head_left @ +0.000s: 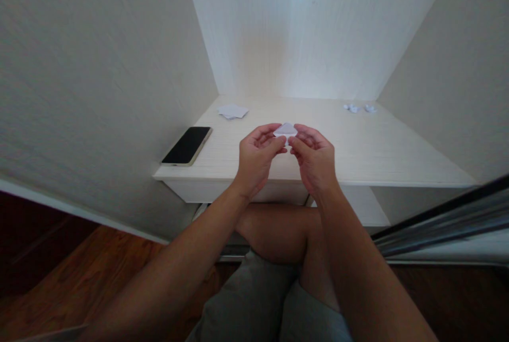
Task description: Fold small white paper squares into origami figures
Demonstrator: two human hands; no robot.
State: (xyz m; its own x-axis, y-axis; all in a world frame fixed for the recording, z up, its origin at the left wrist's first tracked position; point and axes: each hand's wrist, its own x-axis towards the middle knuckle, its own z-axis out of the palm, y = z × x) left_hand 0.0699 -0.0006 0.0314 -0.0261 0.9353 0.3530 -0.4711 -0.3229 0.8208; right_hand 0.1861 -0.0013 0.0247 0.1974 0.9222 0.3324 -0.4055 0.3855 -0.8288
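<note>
Between both hands, above the front part of the white shelf [369, 156], is a small folded piece of white paper [286, 129] with a pointed top. My left hand [260, 151] pinches its left side, thumb in front and fingers behind. On the right side, my right hand [314, 154] grips it the same way. The two thumbs nearly meet at the paper's lower edge. Part of the paper is covered by the fingertips.
A black-screened phone [187, 145] lies at the shelf's left edge. Behind it rests a small stack of white paper sheets [233, 111]. Several small white folded paper pieces [352, 108] sit at the back right. Panels [131, 66] enclose the shelf on both sides and behind.
</note>
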